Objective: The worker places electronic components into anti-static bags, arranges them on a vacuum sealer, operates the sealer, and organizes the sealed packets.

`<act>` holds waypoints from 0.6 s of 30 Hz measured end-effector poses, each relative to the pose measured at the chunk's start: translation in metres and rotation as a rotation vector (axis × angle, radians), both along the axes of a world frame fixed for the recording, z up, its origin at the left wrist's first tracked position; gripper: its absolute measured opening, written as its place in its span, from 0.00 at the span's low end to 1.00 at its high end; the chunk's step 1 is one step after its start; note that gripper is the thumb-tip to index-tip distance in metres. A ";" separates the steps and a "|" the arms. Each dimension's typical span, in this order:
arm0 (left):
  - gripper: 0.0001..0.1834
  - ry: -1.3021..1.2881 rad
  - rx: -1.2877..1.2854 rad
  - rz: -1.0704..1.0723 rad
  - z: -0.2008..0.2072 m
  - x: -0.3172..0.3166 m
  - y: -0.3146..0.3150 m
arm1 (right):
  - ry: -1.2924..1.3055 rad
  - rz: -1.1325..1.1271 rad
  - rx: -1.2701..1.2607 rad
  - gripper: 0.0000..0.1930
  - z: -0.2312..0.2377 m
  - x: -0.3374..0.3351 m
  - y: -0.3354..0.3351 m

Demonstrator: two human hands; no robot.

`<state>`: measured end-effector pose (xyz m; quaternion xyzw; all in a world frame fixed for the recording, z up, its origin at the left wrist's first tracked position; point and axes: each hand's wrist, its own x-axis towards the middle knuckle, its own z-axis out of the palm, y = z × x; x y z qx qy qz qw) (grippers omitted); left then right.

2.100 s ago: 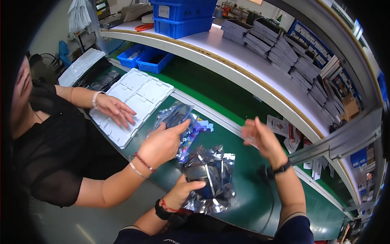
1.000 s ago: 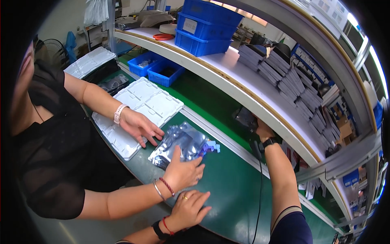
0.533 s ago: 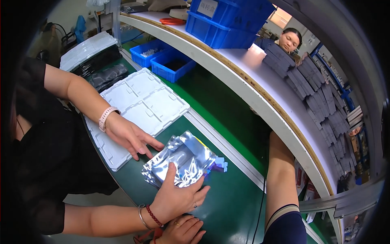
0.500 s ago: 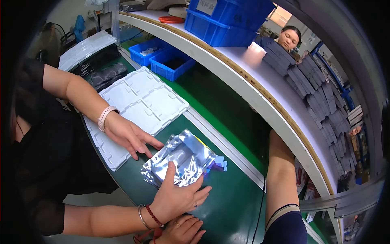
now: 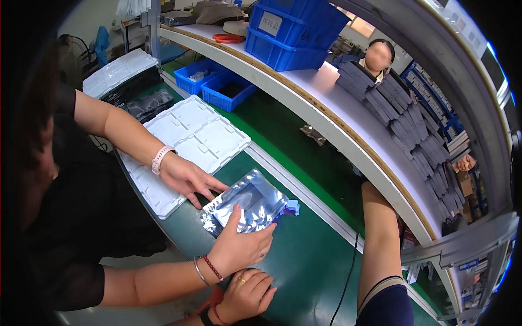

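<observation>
My left hand (image 5: 250,296) rests on the front edge of the green table (image 5: 304,271), fingers loosely curled, a ring on one finger; nothing shows in it. My right forearm (image 5: 379,228) reaches up and under the shelf edge, which hides the hand. Beside my left hand, a co-worker in black sleeves handles a stack of shiny silver bags (image 5: 253,198). The co-worker's one hand (image 5: 242,247) lies across the near side of the stack; the other hand (image 5: 190,176) touches its left corner. Small blue-purple pieces (image 5: 292,207) stick out at the stack's right side.
White moulded trays (image 5: 196,130) lie left of the bags. Blue bins (image 5: 228,98) stand behind them. A curved white shelf (image 5: 348,103) overhangs on the right, bearing blue crates (image 5: 291,41) and stacked grey pieces (image 5: 408,114). A black cable (image 5: 348,277) hangs beside my right arm.
The view has shifted a little. The co-worker's hands stay on the bag stack, whose edges look more even. My left hand stays near the table edge, and my right arm remains under the shelf.
</observation>
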<state>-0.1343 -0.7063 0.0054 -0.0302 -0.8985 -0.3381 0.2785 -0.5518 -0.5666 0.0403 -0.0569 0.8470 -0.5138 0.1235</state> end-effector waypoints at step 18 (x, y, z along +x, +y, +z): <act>0.05 0.126 0.077 -0.091 -0.006 0.001 0.003 | -0.536 0.061 -0.789 0.25 0.020 0.294 0.056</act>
